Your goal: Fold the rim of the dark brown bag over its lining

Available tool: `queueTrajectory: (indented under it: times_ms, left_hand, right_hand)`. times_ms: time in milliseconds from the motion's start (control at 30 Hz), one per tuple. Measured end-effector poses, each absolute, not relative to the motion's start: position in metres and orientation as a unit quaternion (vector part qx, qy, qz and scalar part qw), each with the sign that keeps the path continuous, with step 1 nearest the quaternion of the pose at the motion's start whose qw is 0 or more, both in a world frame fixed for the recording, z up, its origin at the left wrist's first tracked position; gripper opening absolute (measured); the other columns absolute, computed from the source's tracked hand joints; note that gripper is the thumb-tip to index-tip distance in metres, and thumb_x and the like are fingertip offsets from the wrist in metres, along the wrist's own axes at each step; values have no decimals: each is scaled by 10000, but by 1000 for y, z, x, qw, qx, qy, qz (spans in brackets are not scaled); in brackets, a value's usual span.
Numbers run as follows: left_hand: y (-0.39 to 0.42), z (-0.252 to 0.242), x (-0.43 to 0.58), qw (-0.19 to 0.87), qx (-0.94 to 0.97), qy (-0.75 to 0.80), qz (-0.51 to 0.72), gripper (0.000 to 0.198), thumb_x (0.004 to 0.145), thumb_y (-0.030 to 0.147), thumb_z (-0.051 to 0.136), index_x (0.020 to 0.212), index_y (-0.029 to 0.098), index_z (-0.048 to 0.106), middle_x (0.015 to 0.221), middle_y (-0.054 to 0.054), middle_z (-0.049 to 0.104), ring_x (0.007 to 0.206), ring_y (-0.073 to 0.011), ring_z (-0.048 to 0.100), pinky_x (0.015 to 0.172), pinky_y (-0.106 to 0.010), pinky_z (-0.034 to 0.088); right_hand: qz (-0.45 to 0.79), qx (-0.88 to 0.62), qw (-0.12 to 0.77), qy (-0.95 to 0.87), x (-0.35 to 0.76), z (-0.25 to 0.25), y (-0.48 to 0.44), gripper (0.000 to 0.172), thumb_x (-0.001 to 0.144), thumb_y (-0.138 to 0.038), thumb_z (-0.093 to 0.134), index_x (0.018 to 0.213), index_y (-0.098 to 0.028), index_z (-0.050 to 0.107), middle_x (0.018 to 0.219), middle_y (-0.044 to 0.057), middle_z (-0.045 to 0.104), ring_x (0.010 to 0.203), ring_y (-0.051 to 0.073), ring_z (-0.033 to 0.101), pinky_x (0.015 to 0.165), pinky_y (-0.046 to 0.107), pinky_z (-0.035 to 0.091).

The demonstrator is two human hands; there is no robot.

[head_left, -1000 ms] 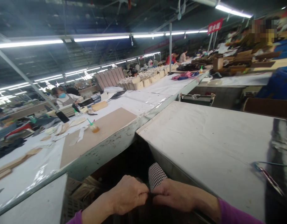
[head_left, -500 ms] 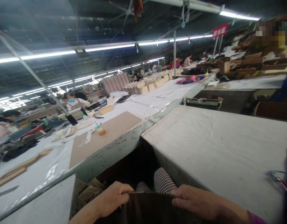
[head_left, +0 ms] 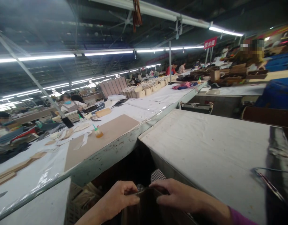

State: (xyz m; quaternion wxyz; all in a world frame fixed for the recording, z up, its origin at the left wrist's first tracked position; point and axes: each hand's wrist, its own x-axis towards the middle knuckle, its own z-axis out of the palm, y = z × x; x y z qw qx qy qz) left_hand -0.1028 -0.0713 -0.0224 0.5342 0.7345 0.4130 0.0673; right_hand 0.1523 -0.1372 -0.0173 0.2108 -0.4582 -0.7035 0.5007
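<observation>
Low in the head view, my left hand pinches the upper edge of a dark brown, leather-like piece between thumb and fingers. On the other side my right hand grips the same edge, its thumb on my side. Between the two hands the edge bends, and the lower part of the piece runs out of the picture in shadow. Whether it is a bag or a loose panel I cannot tell. Behind it show my knees in checked cloth.
To the right stands a white-covered table with a metal tool near its right side. Ahead runs a long bench with a brown board, a glue bottle and cut pieces. A crate is low left. Co-workers sit farther off.
My hands have drawn closer together, the right one moving left, and the edge between them has gone from nearly straight to bent. The camera view has turned slightly right.
</observation>
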Motion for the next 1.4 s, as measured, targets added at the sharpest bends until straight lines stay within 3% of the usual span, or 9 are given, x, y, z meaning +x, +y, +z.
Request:
queueTrajectory:
  times_ms: [167,267,400,667,900,1133,1400]
  left_hand:
    - [-75,-19,-103,531,730,425,73,167,784,280,639,851,127,629,656,51,531,612,-85,412,570,-228,288]
    - [-79,-12,-97,512,741,424,93,137,762,231,649,860,143,614,687,52,551,656,-92,455,603,-224,325]
    - [-82,-2,-83,469,758,438,115,126,767,253,657,791,163,571,645,57,547,633,-99,476,577,-231,327]
    - [-59,-33,-52,417,807,395,140,18,810,198,627,821,198,612,753,48,638,727,-103,577,665,-205,405]
    - [-47,-52,-43,262,900,325,124,141,896,156,506,933,232,619,956,11,657,848,-134,622,771,-240,437]
    - [-48,-55,-36,160,933,310,92,243,897,95,399,956,224,596,966,-2,643,830,-157,645,690,-275,431]
    - [-54,-51,-32,140,931,332,62,235,943,150,382,934,210,609,953,-12,644,827,-169,648,674,-298,413]
  right_hand:
    - [497,-463,239,-694,126,-36,-115,210,817,-233,569,860,-114,736,637,-25,521,596,73,429,551,195,322]
    - [475,-466,240,-707,122,-36,-115,202,831,-264,563,786,-124,701,583,-39,418,566,64,368,518,198,273]
    - [429,-495,248,-714,129,-21,-126,218,843,-276,563,699,-126,625,583,-35,429,573,60,394,522,194,260]
    - [280,-613,213,-707,146,-28,-126,206,865,-239,497,744,-174,650,654,-6,573,624,93,505,600,232,280]
    - [249,-653,194,-688,150,-39,-119,237,876,-242,479,808,-209,704,760,24,679,741,159,622,646,257,340]
    - [216,-670,167,-690,144,-39,-121,240,885,-228,459,851,-213,697,830,42,712,826,222,678,663,289,372]
    - [187,-677,138,-699,140,-43,-124,233,880,-218,459,900,-199,691,879,69,718,858,261,688,648,317,354]
